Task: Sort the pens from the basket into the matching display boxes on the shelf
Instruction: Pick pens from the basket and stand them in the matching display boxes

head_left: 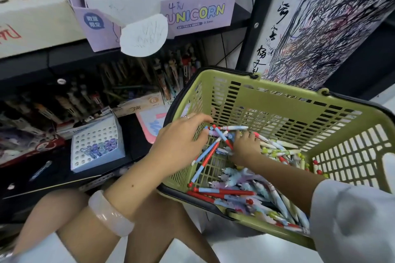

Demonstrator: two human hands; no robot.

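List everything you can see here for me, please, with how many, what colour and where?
basket: one, olive green, right of the shelf
pens in basket: many, red, blue, white and pastel, loose on its floor
bunch of pens: several, red and blue, in the left hand
UNICORN box: one, lilac, upper shelf, holes look empty
small white box: one, lower shelf, a few purple-topped pens
shelved pens: many, mixed colours, lower shelf back
scribbled paper: one, white, upper right
bracelet: one, pale pink, left wrist
left hand: holds the bunch
right hand: reaching among pens, grip unclear
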